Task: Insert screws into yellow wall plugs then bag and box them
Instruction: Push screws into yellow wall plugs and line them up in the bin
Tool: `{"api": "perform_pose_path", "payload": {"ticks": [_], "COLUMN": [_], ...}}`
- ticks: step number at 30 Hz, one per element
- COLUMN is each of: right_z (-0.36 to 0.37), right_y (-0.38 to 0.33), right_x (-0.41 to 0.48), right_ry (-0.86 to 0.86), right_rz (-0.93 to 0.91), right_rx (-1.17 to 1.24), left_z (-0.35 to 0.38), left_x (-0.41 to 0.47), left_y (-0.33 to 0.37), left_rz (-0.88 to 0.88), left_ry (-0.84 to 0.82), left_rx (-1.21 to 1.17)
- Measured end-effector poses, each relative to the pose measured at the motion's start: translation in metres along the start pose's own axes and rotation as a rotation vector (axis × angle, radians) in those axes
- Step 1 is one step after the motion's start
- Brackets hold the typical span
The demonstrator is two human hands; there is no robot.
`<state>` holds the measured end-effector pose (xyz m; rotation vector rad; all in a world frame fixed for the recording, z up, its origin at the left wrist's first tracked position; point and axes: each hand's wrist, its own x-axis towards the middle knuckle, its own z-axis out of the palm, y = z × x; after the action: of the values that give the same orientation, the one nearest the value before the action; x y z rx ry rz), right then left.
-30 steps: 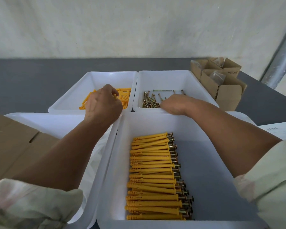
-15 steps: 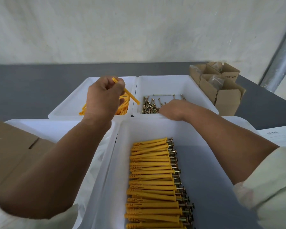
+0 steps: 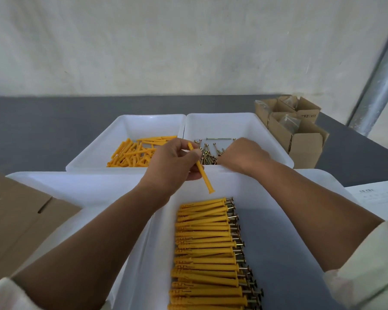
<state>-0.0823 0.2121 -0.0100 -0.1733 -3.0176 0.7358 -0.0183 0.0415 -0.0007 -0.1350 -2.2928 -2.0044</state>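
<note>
My left hand (image 3: 174, 163) pinches one yellow wall plug (image 3: 203, 173), tilted, over the far rim of the near white bin (image 3: 278, 182). My right hand (image 3: 244, 156) reaches down into the screw bin (image 3: 224, 121), fingers curled among the loose screws (image 3: 207, 153); what they hold is hidden. Loose yellow plugs (image 3: 134, 152) lie in the far left bin (image 3: 126, 124). A neat row of plugs with screws in them (image 3: 206, 253) fills the left side of the near bin.
A flat cardboard piece (image 3: 14, 220) lies over the near left bin (image 3: 76, 182). Open cardboard boxes (image 3: 300, 135) with plastic bags stand at the far right. A paper sheet (image 3: 379, 198) lies at the right edge. A metal pole (image 3: 376, 90) rises behind.
My left hand lifted a plug out of the far left bin and carried it right and nearer, over the near bin's rim. My right hand stayed in the screw bin.
</note>
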Motion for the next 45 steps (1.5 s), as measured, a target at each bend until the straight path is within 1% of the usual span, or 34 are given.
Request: {"api": "perform_pose_path", "payload": {"ticks": [5,8,13,17,19,22,26,28,31,33,34,38,42,45], "right_z": [-0.006,-0.014,-0.028,-0.036,-0.037,-0.033,-0.031,-0.032,-0.031,-0.032,-0.034,-0.042,-0.044,-0.043], "right_y": [0.007,0.008,0.002,-0.004,-0.006,-0.012,-0.016,-0.015,-0.013,-0.014,-0.015,-0.014,-0.015,-0.016], "right_x": [-0.007,-0.016,-0.031,-0.047,-0.055,-0.065,-0.072,-0.073,-0.075,-0.076,-0.077,-0.077,-0.081,-0.083], "right_ry": [0.087,0.123,0.059,-0.012,-0.036,-0.068,-0.044,-0.014,0.029,0.046,0.051,0.072,0.022,-0.002], "right_rz": [-0.055,-0.058,0.007,-0.014,-0.049,-0.087,-0.123,-0.161,-0.232,-0.284,-0.296,-0.285,-0.315,-0.361], "right_rx": [0.147,0.325,0.77,1.031,1.089,1.051,0.896,0.751,0.414,0.235,0.196,0.227,0.282,0.262], "left_z": [0.001,0.0,0.0,-0.001,-0.001,-0.001,-0.002,-0.002,-0.001,-0.001,-0.002,-0.009,-0.02,-0.027], "left_x": [0.0,0.002,0.004,0.004,0.004,0.003,0.003,0.003,0.002,0.003,0.004,0.011,0.016,0.018], "left_y": [-0.001,-0.002,-0.003,-0.002,-0.003,-0.004,-0.004,-0.003,-0.002,-0.001,0.0,0.004,0.007,0.008], "left_rz": [0.012,0.004,-0.006,-0.007,0.012,0.03,0.013,0.014,0.017,-0.002,-0.021,-0.09,-0.105,-0.12], "left_ry": [0.042,0.068,0.101,0.115,0.095,0.071,0.071,0.072,0.091,0.146,0.184,0.314,0.403,0.453], "left_rx": [0.022,0.013,0.007,0.002,0.023,0.042,0.01,0.022,0.013,-0.041,-0.085,-0.268,-0.324,-0.357]}}
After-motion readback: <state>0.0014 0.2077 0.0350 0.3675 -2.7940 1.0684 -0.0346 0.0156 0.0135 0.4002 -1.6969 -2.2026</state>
